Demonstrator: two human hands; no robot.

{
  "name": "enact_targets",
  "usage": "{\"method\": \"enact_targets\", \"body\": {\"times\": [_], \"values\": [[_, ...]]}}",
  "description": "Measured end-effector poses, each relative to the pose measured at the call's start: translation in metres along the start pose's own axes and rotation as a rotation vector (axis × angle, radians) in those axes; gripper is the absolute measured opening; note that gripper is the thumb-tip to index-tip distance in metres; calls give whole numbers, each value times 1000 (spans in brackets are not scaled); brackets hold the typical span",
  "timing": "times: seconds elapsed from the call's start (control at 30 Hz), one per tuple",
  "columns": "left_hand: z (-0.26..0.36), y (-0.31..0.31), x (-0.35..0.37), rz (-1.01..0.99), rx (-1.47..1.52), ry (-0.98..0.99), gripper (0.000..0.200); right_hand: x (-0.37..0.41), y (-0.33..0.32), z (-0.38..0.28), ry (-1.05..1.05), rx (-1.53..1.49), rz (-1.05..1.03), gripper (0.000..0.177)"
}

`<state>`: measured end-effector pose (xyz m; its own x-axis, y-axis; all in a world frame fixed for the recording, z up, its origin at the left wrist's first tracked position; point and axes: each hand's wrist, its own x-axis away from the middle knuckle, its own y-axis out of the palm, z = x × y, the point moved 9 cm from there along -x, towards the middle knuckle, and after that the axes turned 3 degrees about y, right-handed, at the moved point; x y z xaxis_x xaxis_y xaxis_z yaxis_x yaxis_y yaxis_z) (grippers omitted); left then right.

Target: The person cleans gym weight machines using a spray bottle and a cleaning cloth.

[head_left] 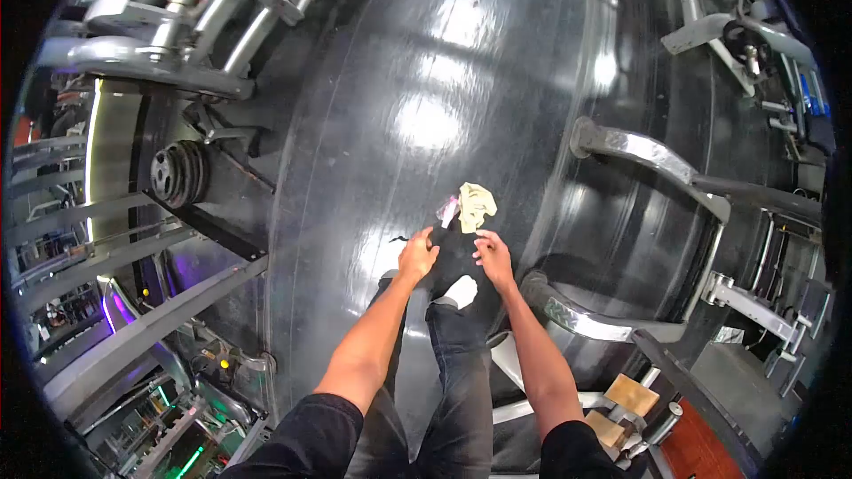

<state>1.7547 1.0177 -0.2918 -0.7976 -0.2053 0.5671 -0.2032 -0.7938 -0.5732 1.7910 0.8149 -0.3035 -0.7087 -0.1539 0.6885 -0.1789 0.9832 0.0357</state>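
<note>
Both my hands are low in front of my legs, at a dark cloth-like item (454,253) whose outline is hard to make out. My left hand (419,255) has its fingers curled closed at the left edge of this item. At its right edge is my right hand (493,257), fingers bent with the thumb close to them. Just beyond the hands lie a crumpled pale yellow cloth (477,204) and a small white and pink item (448,211). A white shoe or sock (461,291) shows below, between my forearms.
Weight plates (179,173) and metal frames stand at the left. A curved grey machine frame (643,149) is at the right, with wooden blocks (632,396) at the lower right. Glossy black flooring (399,62) reflects ceiling lights.
</note>
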Motion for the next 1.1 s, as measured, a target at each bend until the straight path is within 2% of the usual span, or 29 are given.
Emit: {"method": "enact_targets", "body": {"times": [0.07,0.1,0.17,0.23,0.3,0.37,0.4,0.43,0.5,0.53,0.57,0.63,0.67,0.77,0.8,0.83,0.87,0.9,0.97,1.0,1.03,1.1], "values": [[-12,25,-37,-130,-221,3,65,-42,-1,37,18,25,24,26],[-19,33,-53,-146,-222,-1,65,-64,-3,52,31,103,78,27],[-28,53,-76,-244,-440,35,75,-95,-8,78,59,180,143,28],[-34,65,-97,-236,-375,88,78,-116,-9,72,-159,638,306,32],[-41,75,-112,-225,-310,128,81,-133,-6,80,-108,568,309,39],[-21,81,-114,-209,-50,472,83,-135,-4,79,21,695,421,53],[-19,82,-113,-145,-71,561,79,-142,1,86,62,733,370,64],[-24,87,-118,-149,-73,558,79,-144,4,90,67,730,368,64],[-27,93,-127,-188,47,556,66,-147,8,92,112,851,365,62],[-24,90,-123,-107,-55,606,57,-146,9,89,150,909,348,47],[-24,89,-124,-115,-58,609,57,-147,6,90,155,904,352,47],[-27,88,-128,-191,-19,515,56,-149,8,94,122,1049,266,30],[-23,82,-124,-197,-23,523,56,-145,4,92,113,1006,317,26],[-11,58,-101,-275,37,458,57,-113,3,57,84,863,377,27],[-3,45,-91,-204,73,513,57,-103,4,55,82,861,386,27],[9,29,-80,-132,110,572,58,-92,1,48,-31,718,455,27],[7,25,-72,-183,145,452,58,-77,-3,42,-145,572,520,27],[15,16,-60,-184,144,468,58,-64,-4,35,-153,568,534,27],[31,-8,-36,-120,196,508,59,-34,-7,27,-97,320,550,24],[47,-24,-22,-105,205,521,60,-12,-5,9,-177,234,577,20],[63,-39,-8,-105,206,539,60,5,-3,5,-126,237,546,18],[98,-65,21,-122,132,586,61,44,-3,-18,-245,213,586,18]]}}
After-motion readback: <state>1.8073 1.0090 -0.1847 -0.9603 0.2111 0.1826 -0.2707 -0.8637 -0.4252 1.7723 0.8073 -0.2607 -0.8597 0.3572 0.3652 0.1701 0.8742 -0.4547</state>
